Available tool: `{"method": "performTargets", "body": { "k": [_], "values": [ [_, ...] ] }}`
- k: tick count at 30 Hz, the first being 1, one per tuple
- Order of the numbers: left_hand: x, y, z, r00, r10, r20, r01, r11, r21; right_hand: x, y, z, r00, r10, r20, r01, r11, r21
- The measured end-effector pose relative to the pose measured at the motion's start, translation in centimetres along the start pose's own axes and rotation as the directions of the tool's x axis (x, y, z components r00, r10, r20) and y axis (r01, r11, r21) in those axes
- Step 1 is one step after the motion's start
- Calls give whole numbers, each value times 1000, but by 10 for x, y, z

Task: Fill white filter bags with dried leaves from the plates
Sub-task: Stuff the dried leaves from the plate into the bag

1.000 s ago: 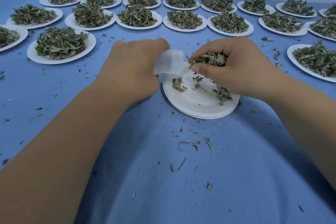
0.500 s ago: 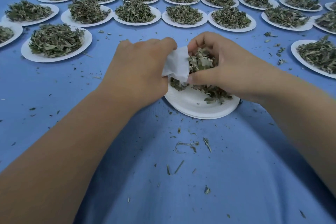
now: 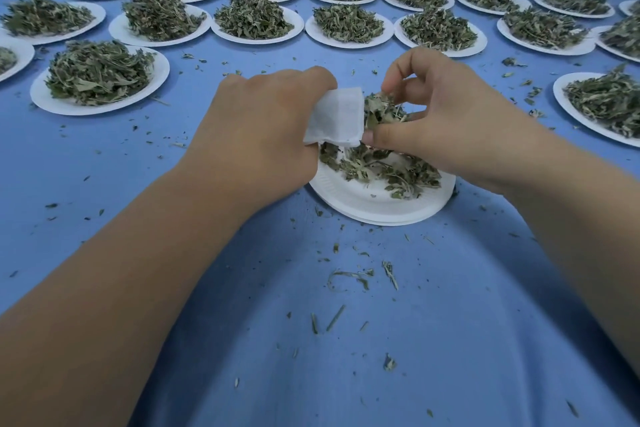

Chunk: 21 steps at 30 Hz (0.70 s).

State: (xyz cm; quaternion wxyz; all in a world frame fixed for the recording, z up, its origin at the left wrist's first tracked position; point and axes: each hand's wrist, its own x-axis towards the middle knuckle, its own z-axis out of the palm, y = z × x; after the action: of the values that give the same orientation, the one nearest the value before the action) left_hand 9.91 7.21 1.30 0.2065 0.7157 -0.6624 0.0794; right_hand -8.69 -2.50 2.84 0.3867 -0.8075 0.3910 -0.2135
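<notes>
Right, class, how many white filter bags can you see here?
1. The filter bag is gripped by the left hand, above the nearest plate; others may be hidden.

We see the left hand (image 3: pixel 263 128) gripping a white filter bag (image 3: pixel 337 118) just above the near plate (image 3: pixel 374 211), its open side turned to the right hand (image 3: pixel 446 118). The right hand's fingers pinch a tuft of dried leaves (image 3: pixel 381 109) at the bag's mouth, the thumb touching the bag's lower corner. More loose leaves (image 3: pixel 381 166) lie on the plate beneath. Leaf crumbs dot the blue cloth (image 3: pixel 381 340). Beyond, 2 long rows of heaped plates (image 3: pixel 221 35) span the table, and 1 more heaped plate (image 3: pixel 45 100) sits nearer on the left.
</notes>
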Motion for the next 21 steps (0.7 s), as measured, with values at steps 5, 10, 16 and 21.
{"method": "performTargets", "body": {
  "k": [5, 10, 16, 21],
  "values": [
    [1, 4, 1, 1000, 18, -1, -18, 998, 62, -4, -7, 1, 992, -107, -64, 101, 991, -85],
    [1, 4, 5, 1000, 25, -18, -23, 996, 91, -6, -4, 8, 979, -179, -95, 156, 965, -213],
    [-1, 5, 7, 999, 45, -25, -43, 998, 43, -9, -7, 7, 990, -141, -12, 141, 990, -2],
    [-1, 3, 10, 1000, 25, -12, -25, 1000, -15, -7, -5, 3, 989, -75, 125, 30, 944, 329]
  ]
}}
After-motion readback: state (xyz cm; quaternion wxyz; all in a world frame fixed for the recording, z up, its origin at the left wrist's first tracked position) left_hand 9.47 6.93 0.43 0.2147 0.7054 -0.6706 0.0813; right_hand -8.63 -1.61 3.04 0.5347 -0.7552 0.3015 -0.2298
